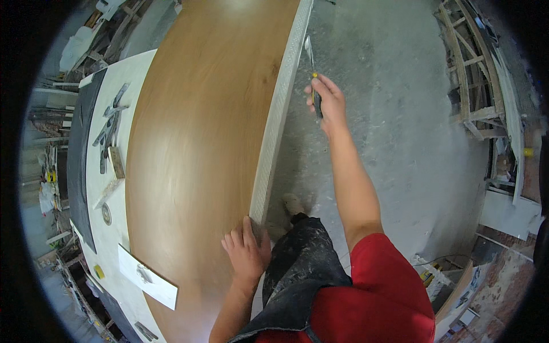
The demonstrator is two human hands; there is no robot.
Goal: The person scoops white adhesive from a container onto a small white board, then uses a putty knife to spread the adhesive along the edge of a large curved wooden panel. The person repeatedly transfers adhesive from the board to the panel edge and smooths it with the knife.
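A long panel with a brown wood-grain face (200, 143) lies before me, its pale, textured edge strip (275, 108) running along the right side. My left hand (249, 254) rests at the near part of that edge, fingers stretched over the wood face. Out over the floor, just right of the strip, my right hand (330, 104) is closed around the black-and-yellow handle of a putty knife (309, 52). Its narrow metal blade points away from me, close beside the strip; whether it touches cannot be made out.
Left of the panel, a white work surface (123, 86) carries metal clamps (111, 127), a wooden block (116, 162) and a round roll (106, 214). A white board (147, 277) with a grey smear overlaps the panel. A wooden frame (466, 68) stands across the grey floor (406, 137).
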